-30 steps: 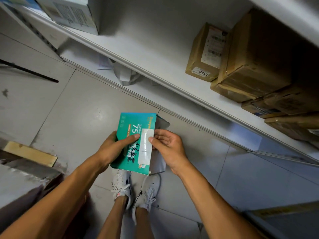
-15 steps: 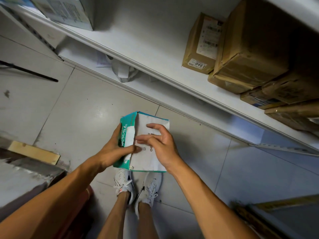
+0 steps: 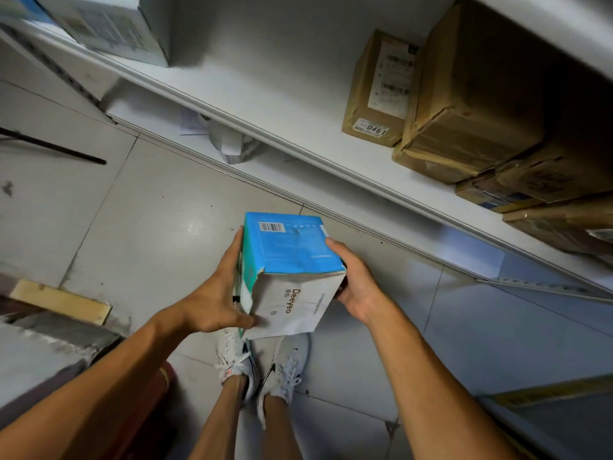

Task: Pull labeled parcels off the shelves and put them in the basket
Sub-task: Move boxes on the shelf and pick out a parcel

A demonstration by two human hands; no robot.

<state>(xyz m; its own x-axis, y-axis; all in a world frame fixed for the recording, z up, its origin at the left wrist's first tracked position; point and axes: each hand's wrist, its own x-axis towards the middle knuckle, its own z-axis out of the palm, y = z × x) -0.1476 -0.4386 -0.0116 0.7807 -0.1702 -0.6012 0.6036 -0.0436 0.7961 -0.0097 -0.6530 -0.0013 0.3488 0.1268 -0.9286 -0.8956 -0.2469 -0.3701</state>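
The person holds one boxed parcel (image 3: 292, 270) in front of the body, above the tiled floor (image 3: 149, 234) and over the white shoes (image 3: 265, 370), well clear of the white shelf (image 3: 282, 94). The uppermost face of the box is blue and bears a small barcode near its far left corner; fine white print on that face is too small to read. The near face is white and carries the brand "Deeyeo" in grey letters running top to bottom, with smaller characters beside it that are not legible. The left side shows teal. The box is tilted, its blue face turned upward and away and its white face towards the person; its long axis runs from the person out towards the shelf.

The left hand (image 3: 212, 300) grips the left side, fingers spread up the teal face and thumb curled under the near lower corner. The right hand (image 3: 355, 280) grips the right side, thumb on the blue top edge and fingers wrapped beneath.

On the shelf stand brown cardboard cartons (image 3: 471, 104). The smaller carton (image 3: 378, 91) has a white shipping label with barcodes and a sticker reading "0461". A pale printed box (image 3: 109, 24) stands at the shelf's left end, its text blurred.
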